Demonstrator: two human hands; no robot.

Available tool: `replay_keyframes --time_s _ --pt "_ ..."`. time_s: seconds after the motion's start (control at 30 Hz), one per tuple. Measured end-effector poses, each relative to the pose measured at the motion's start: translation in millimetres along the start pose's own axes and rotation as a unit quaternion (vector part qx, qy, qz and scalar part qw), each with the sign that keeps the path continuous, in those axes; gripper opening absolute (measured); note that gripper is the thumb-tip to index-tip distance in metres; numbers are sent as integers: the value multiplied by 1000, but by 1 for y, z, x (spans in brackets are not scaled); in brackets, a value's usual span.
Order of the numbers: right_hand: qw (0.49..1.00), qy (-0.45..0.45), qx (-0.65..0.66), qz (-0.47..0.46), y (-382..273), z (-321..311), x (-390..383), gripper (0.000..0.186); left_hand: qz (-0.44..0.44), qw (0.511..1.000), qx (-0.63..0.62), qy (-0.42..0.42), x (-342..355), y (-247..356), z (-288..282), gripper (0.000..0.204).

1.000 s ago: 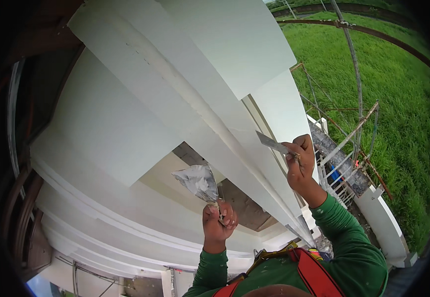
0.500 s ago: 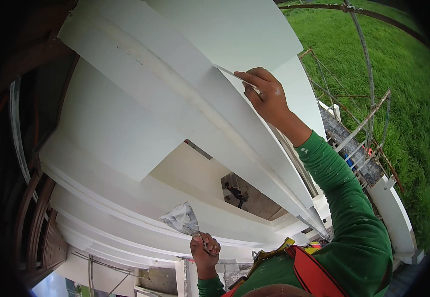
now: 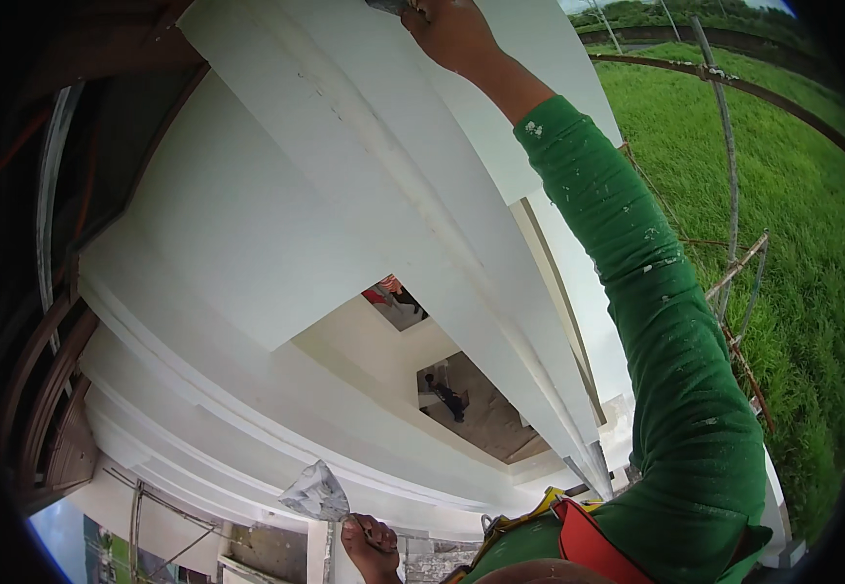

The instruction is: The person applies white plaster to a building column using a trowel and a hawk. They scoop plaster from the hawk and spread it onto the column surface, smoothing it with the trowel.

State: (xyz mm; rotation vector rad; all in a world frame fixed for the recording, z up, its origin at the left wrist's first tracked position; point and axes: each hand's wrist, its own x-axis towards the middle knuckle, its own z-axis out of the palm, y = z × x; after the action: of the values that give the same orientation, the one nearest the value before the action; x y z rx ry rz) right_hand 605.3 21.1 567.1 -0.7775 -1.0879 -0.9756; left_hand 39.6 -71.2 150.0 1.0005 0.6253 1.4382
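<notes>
At the lower middle, my left hand point(image 3: 371, 547) is closed round the handle of a putty knife point(image 3: 315, 492). Its broad blade points up and left, smeared with whitish-grey paste. My right arm, in a green sleeve with white specks, stretches up to the top of the view. There my right hand point(image 3: 451, 35) grips a second flat scraper point(image 3: 386, 5), held in front of the white wall point(image 3: 500, 117); the picture's edge cuts off part of it. Whether its blade touches the wall I cannot tell.
A long white ledge point(image 3: 422, 200) runs diagonally down the wall. Below, an opening point(image 3: 485, 409) shows a person on a lower floor. Scaffold poles point(image 3: 731, 165) stand at the right before green grass point(image 3: 802, 253). Red and yellow straps point(image 3: 588, 540) cross my body; dark brown beams point(image 3: 53, 419) are at left.
My right hand has moved upward with its scraper, from the ledge's edge to the upper wall. My left hand and its putty knife sit lower and further left in view. The view has shifted.
</notes>
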Motion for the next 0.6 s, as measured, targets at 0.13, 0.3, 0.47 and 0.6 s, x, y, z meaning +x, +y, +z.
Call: replay_keyframes --time_s 0.13,0.3,0.47,0.6 --pt "999 -11 -26 24 -6 9 31 21 16 1000 -14 -15 2 -11 -30 35" --pt "998 -7 -69 9 -5 25 61 22 -118 982 15 144 -1 2 -17 43" --pt "996 5 -89 -6 4 42 92 23 -89 986 24 138 8 -10 -31 43" --pt "989 -1 -146 28 16 49 118 22 -91 985 41 142 14 -12 -11 43"
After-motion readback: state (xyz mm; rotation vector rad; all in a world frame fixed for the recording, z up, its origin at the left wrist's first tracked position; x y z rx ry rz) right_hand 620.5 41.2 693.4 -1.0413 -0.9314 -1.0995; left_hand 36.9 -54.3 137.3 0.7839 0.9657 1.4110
